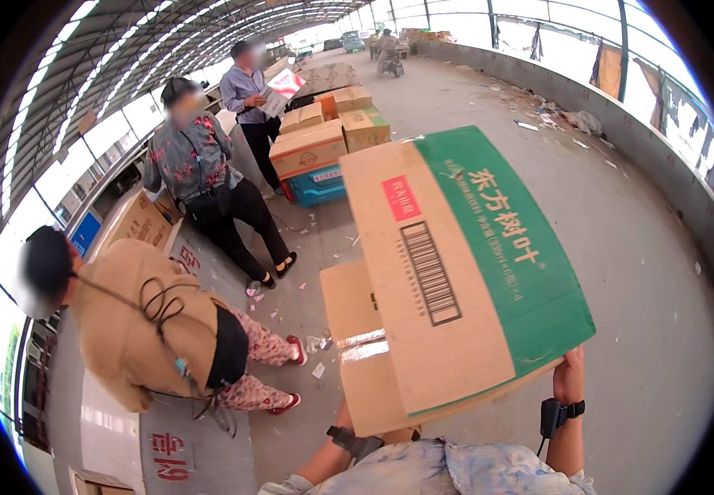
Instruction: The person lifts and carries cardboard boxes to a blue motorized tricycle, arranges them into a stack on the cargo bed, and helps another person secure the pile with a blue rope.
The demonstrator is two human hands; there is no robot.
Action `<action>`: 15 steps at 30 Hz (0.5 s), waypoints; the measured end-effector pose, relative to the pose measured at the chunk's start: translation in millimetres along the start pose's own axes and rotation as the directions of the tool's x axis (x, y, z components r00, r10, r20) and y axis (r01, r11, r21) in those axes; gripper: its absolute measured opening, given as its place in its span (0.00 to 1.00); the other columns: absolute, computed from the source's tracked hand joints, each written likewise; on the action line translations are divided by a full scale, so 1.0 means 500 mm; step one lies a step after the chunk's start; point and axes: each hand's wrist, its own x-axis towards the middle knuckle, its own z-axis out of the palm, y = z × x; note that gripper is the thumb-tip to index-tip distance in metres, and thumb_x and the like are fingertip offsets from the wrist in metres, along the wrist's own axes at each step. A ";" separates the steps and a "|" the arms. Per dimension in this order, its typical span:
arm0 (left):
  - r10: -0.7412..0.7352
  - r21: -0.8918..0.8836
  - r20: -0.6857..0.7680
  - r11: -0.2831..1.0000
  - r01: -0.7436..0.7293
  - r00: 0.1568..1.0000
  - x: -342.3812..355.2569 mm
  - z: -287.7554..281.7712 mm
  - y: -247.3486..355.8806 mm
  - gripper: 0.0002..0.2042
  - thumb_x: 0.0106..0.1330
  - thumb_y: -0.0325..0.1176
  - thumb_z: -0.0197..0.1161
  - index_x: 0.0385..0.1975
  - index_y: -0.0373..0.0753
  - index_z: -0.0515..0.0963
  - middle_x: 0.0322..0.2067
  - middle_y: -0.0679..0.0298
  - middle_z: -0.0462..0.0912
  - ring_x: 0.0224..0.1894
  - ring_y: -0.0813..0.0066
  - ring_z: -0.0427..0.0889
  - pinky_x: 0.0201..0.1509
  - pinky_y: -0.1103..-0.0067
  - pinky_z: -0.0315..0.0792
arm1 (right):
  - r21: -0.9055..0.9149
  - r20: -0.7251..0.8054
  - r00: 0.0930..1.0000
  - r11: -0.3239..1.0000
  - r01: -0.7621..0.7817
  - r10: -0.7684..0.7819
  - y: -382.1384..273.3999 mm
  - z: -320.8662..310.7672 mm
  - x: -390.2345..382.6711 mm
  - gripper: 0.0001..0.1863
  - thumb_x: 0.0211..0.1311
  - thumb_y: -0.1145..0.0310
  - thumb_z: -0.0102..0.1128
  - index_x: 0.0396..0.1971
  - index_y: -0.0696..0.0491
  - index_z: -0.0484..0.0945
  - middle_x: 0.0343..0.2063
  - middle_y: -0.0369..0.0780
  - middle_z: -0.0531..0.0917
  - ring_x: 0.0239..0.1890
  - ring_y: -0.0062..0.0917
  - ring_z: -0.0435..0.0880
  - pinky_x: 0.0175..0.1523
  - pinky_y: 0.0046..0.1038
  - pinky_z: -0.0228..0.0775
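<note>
A large cardboard box with a green printed band, red label and barcode is held tilted at chest height, an open flap sticking out on its left. My right hand grips the box's lower right edge, fingers curled under it. My left hand is mostly hidden behind the box's lower left part, with the wrist showing; whether its fingers are closed cannot be seen.
Three co-workers stand along a low ledge at left, one holding papers. Stacked cartons sit on a blue crate. A wall with litter beside it runs along the right; distant riders are up the aisle.
</note>
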 end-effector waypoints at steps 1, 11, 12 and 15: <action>-0.034 -0.041 -0.017 0.999 0.033 0.999 0.033 0.027 0.025 0.15 0.67 0.34 0.54 0.48 0.32 0.71 0.41 0.60 0.78 0.40 0.75 0.77 0.39 0.79 0.75 | -0.005 -0.009 1.000 1.000 0.016 -0.016 0.000 0.002 0.028 0.22 0.61 0.73 0.48 0.56 0.56 0.63 0.53 0.37 0.71 0.57 0.23 0.66 0.63 0.27 0.53; -0.026 -0.154 0.052 0.988 0.034 0.998 0.455 0.242 0.201 0.14 0.69 0.37 0.50 0.47 0.33 0.69 0.40 0.64 0.76 0.39 0.81 0.74 0.40 0.80 0.73 | -0.106 0.014 0.995 0.989 0.100 -0.099 -0.015 -0.018 0.412 0.23 0.63 0.68 0.49 0.58 0.56 0.62 0.55 0.37 0.69 0.59 0.24 0.66 0.63 0.29 0.55; -0.063 -0.174 0.084 0.982 0.077 0.994 0.499 0.242 0.191 0.15 0.69 0.37 0.50 0.47 0.32 0.69 0.40 0.64 0.76 0.39 0.81 0.74 0.40 0.80 0.73 | -0.095 -0.013 0.994 0.989 0.110 -0.112 -0.001 -0.023 0.441 0.24 0.63 0.68 0.50 0.58 0.56 0.61 0.56 0.37 0.69 0.59 0.25 0.66 0.63 0.30 0.55; -0.048 -0.205 0.134 0.976 0.075 0.990 0.623 0.273 0.192 0.15 0.69 0.37 0.49 0.48 0.33 0.68 0.41 0.64 0.76 0.40 0.81 0.74 0.40 0.80 0.73 | -0.086 -0.054 0.991 0.989 0.117 -0.122 0.015 -0.020 0.526 0.26 0.62 0.68 0.51 0.60 0.55 0.59 0.57 0.38 0.68 0.59 0.26 0.65 0.64 0.30 0.54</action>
